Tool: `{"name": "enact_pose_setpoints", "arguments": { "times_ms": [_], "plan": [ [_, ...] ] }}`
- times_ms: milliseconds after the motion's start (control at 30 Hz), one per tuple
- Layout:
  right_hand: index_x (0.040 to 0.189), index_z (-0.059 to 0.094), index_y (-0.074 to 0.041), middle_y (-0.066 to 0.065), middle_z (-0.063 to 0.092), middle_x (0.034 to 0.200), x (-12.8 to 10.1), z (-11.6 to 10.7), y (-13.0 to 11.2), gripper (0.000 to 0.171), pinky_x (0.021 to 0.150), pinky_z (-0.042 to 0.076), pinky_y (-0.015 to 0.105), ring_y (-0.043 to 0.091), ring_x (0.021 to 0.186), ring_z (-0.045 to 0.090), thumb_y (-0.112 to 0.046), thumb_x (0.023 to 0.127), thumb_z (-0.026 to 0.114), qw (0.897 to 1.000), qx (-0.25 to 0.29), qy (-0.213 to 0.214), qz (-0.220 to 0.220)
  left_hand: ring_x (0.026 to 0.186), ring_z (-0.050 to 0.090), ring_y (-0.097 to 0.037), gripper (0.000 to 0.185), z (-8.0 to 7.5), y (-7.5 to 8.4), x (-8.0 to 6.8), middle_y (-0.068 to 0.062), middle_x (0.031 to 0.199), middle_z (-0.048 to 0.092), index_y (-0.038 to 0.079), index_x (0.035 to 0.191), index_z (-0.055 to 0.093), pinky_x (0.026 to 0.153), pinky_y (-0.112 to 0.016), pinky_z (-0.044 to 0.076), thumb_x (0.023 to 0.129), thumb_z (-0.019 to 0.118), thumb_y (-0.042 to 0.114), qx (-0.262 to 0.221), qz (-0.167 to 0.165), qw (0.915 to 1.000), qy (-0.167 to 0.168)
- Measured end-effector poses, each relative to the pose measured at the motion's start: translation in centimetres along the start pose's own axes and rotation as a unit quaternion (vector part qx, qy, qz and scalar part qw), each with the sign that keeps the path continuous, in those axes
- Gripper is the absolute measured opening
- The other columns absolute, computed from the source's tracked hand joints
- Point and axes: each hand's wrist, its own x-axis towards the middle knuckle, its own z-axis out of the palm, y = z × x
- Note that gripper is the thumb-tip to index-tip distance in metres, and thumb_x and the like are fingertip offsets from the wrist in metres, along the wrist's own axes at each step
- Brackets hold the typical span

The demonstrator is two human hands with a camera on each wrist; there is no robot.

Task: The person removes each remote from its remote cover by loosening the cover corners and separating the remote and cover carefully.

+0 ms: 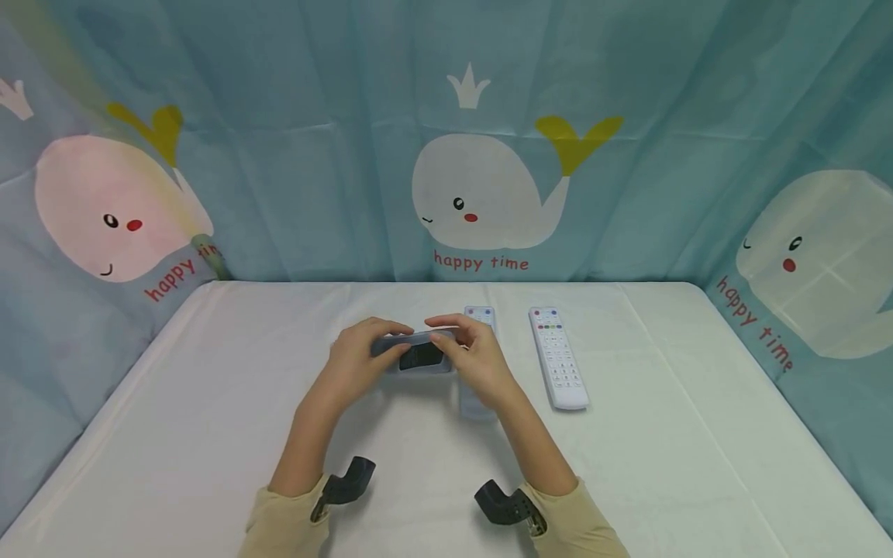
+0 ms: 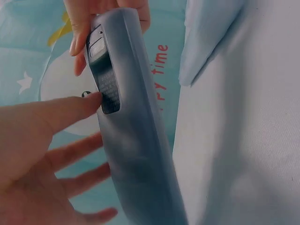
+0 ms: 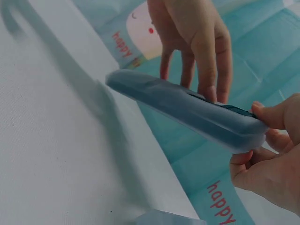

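A remote control in a bluish-grey translucent cover (image 1: 427, 364) is held sideways above the table, a dark cutout (image 2: 108, 84) in the cover facing me. Inside this cutout, the left wrist view shows small print and a pale rectangle. My left hand (image 1: 352, 358) holds one side, its thumb (image 2: 86, 105) at the cutout's edge and its fingers along the far side. At the other end my right hand (image 1: 481, 358) pinches the remote between thumb and fingers. Behind the right hand lies a second remote (image 1: 480, 407), partly hidden.
A white remote (image 1: 558, 360) lies button side up on the white table (image 1: 684, 434), to the right of the hands. Blue curtain with whales (image 1: 335, 201) surrounds the table at the back and sides. A black wrist mount (image 1: 349, 482) sits on each sleeve.
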Motion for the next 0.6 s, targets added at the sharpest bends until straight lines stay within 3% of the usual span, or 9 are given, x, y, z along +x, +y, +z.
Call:
{"name": "enact_pose_setpoints", "arguments": {
  "times_ms": [167,233,433,500,600],
  "plan": [
    [0.13,0.068,0.0,-0.002,0.048,0.069,0.08,-0.19,0.04,0.026,0.054,0.03,0.021,0.012,0.059,0.033,-0.007,0.105,0.064,1.0,0.008,-0.007,0.009,0.118,0.068,-0.035,0.025,0.21,0.11,0.03,-0.015,0.121,0.074,0.004,0.124,0.076,0.101,-0.056,0.055,0.099,0.073,0.009,-0.007,0.023,0.9997,-0.005],
    [0.131,0.068,-0.001,-0.003,0.054,0.071,0.08,-0.28,-0.02,0.027,0.055,0.03,0.022,0.012,0.06,0.034,-0.007,0.106,0.064,1.0,0.016,-0.009,0.011,0.116,0.069,-0.035,0.025,0.22,0.12,0.06,-0.015,0.12,0.075,0.003,0.123,0.076,0.099,-0.055,0.056,0.099,0.074,0.008,-0.005,0.029,0.9995,-0.003],
    [0.135,0.065,-0.001,0.002,0.073,0.091,0.04,-0.58,-0.13,0.029,0.054,0.029,0.022,0.012,0.06,0.035,-0.008,0.106,0.064,0.999,0.034,-0.021,-0.004,0.108,0.071,-0.029,0.02,0.12,0.18,0.07,-0.011,0.112,0.076,0.005,0.116,0.078,0.093,-0.051,0.059,0.097,0.076,0.01,-0.006,0.039,0.9991,0.013],
    [0.135,0.063,0.001,0.01,0.077,0.101,0.01,-0.62,-0.19,0.03,0.058,0.035,0.02,0.01,0.065,0.044,-0.006,0.106,0.063,0.999,0.04,-0.026,-0.014,0.104,0.071,-0.027,0.017,0.08,0.19,0.04,-0.009,0.109,0.076,0.006,0.113,0.078,0.09,-0.05,0.059,0.097,0.077,0.01,-0.007,0.041,0.999,0.018],
    [0.135,0.063,0.002,0.02,0.075,0.122,-0.01,-0.6,-0.32,0.031,0.071,0.046,0.019,0.012,0.085,0.059,-0.004,0.105,0.064,0.998,0.053,-0.027,-0.025,0.1,0.071,-0.025,0.014,0.0,0.21,-0.01,-0.008,0.106,0.077,0.007,0.109,0.079,0.088,-0.049,0.06,0.096,0.078,0.01,-0.008,0.045,0.9986,0.027]
  ]
}}
